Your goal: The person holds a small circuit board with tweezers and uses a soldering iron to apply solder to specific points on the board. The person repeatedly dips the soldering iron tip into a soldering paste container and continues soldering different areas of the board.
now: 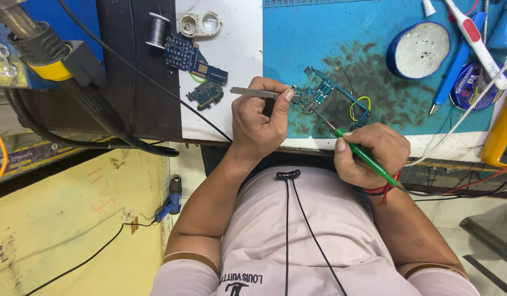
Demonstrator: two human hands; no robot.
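Head view, looking down over my chest at the counter [220,118].

Left hand [259,123]: clenched around a pair of metal tweezers [256,92], pinched between thumb and forefinger. The tweezers lie roughly left to right, tips pointing right onto the circuit board [319,93].

Right hand [374,153]: grasping a green-handled soldering iron [368,159] like a pen. Its long axis runs from near right up to far left, and the thin metal tip meets the board just beside the tweezer tips.

The circuit board sits on the blue mat [297,38], just beyond both hands, over a dark stained patch. It is a narrow frame-like piece, long axis left to right, with a yellow wire loop [359,107] at its right end. The left hand is nearer, almost touching its left end.

Nearby: more boards [196,60] on the white sheet to the far left, a spool of solder wire [156,30], a round blue tin [419,49] at far right.
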